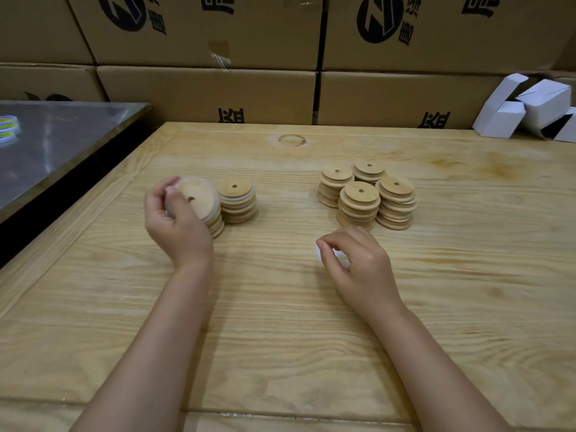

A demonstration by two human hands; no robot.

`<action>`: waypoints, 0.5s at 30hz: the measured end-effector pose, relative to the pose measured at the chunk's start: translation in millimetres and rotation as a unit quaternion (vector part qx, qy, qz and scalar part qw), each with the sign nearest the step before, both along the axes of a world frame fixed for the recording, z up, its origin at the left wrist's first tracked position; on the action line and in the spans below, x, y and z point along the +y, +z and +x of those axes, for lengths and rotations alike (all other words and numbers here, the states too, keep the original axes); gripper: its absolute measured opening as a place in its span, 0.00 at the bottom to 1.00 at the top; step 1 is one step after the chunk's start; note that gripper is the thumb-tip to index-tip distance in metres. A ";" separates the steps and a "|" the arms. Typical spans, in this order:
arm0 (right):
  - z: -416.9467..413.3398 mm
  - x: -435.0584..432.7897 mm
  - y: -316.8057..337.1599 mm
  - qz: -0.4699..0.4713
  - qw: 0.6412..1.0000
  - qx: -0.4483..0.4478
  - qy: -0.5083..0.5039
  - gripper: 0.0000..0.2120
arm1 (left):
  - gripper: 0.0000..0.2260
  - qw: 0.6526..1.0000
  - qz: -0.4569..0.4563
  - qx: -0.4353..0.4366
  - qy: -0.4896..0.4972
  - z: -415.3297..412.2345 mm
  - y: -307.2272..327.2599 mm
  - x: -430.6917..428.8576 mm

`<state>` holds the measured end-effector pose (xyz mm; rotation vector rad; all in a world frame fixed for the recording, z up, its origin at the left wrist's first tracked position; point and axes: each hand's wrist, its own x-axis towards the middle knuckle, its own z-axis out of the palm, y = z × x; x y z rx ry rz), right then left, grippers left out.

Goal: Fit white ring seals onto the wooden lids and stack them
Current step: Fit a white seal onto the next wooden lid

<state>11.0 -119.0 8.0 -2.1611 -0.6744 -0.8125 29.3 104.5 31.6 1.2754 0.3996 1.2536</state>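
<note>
My left hand [174, 219] grips a round wooden lid [199, 198] with a white ring seal around its rim, tilted over a short stack of sealed lids [217, 227] at centre left. A second stack of sealed lids [238, 201] stands just right of it. Several stacks of plain wooden lids [367, 194] sit at centre right. In front of those stacks my right hand [355, 260] pinches a white ring seal [338, 255] on the wooden table [280, 322]; the fingers mostly hide the seal.
Cardboard cartons [205, 88] form a wall along the table's far edge. White folded boxes [530, 107] lie at the back right. A grey metal surface [56, 145] adjoins the table on the left, with a roll of tape [7, 129] on it.
</note>
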 end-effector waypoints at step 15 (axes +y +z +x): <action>0.6 0.6 -0.1 0.006 0.999 0.040 -0.010 0.07 | 0.10 0.991 -0.045 0.125 0.016 18.0 -22.1 33.2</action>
